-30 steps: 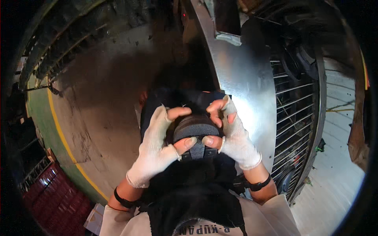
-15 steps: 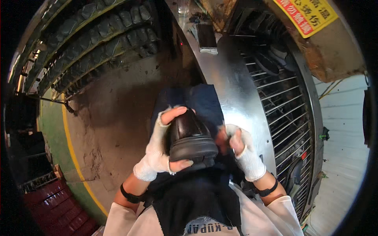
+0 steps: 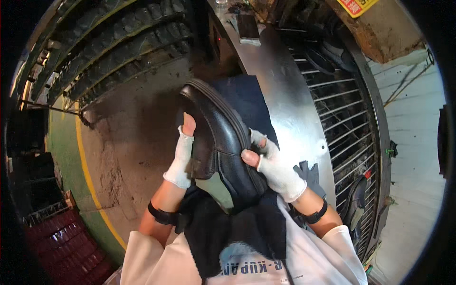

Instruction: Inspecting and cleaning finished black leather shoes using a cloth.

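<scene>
Shoe (image 3: 228, 137), black, is tilted on its side above the person's lap, sole edge facing right, pale patch at its lower end. Right hand (image 3: 278, 166), in a white fingerless glove, is clamped on the sole edge, thumb on the near face. Left hand (image 3: 183, 149), gloved the same way, is at the shoe's left side; most of its fingers are hidden, so can't tell how firmly it grips.

Around: metal table (image 3: 297, 99) runs just right of the lap. Dark flat thing (image 3: 247, 26) on a pale cloth lies near the surface's far end; grey cloth (image 3: 311, 178) is by the near end, close to the right forearm. Yellow and red sign (image 3: 357, 5) is cut off at top right.

Holders: barred grate (image 3: 344, 126) is beside the table's right edge, with dark shoes (image 3: 319, 61) at its far end and another shoe (image 3: 355, 204) near its right edge. Tiered shelf (image 3: 109, 50) at upper left carries rows of dark shoes. Dark red stack (image 3: 66, 240) is at lower left.

Room: shiny metal shows along the table's middle, right up to its left edge. Floor (image 3: 121, 142) stretches from the shelf's lower edge to the left arm, with a yellow line (image 3: 88, 180) on it.
</scene>
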Available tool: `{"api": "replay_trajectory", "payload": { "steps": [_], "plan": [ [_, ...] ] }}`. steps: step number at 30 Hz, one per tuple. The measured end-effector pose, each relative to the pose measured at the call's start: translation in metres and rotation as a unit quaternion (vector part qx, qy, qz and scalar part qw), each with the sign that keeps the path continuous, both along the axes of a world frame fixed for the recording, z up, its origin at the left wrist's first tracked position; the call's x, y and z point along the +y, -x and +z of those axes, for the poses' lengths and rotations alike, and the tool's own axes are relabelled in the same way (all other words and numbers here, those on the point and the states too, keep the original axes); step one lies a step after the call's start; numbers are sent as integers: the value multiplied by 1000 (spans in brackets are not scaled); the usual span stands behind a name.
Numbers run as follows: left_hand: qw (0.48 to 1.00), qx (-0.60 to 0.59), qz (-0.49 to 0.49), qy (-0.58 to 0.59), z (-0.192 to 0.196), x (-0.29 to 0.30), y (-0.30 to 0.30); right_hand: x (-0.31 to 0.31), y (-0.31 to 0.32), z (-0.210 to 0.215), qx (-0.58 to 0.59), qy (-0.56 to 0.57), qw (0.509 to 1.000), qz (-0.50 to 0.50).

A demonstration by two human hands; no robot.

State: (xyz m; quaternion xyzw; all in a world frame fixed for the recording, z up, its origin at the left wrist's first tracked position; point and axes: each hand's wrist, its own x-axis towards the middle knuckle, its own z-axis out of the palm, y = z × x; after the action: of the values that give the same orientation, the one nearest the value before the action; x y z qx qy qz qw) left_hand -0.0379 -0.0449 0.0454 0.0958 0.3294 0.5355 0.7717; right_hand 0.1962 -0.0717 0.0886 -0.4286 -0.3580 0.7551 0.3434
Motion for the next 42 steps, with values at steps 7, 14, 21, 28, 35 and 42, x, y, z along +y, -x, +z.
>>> {"api": "replay_trajectory", "payload": {
  "steps": [7,14,21,28,35,42],
  "plan": [
    [969,216,56,-104,30,-28,-11,31,31,64,-68,-336,938,-55],
    [920,356,83,-141,91,-47,-22,24,38,49,-89,-332,938,-49],
    [874,281,90,-387,91,43,-9,44,27,5,340,215,915,6],
    [895,339,120,-262,75,12,-21,12,0,9,252,336,908,-6],
    [714,565,-19,-413,64,38,-60,6,-36,27,60,166,981,-76],
    [878,283,-316,-221,-26,40,-40,-20,-271,-16,-186,56,960,-202]
  ]
}}
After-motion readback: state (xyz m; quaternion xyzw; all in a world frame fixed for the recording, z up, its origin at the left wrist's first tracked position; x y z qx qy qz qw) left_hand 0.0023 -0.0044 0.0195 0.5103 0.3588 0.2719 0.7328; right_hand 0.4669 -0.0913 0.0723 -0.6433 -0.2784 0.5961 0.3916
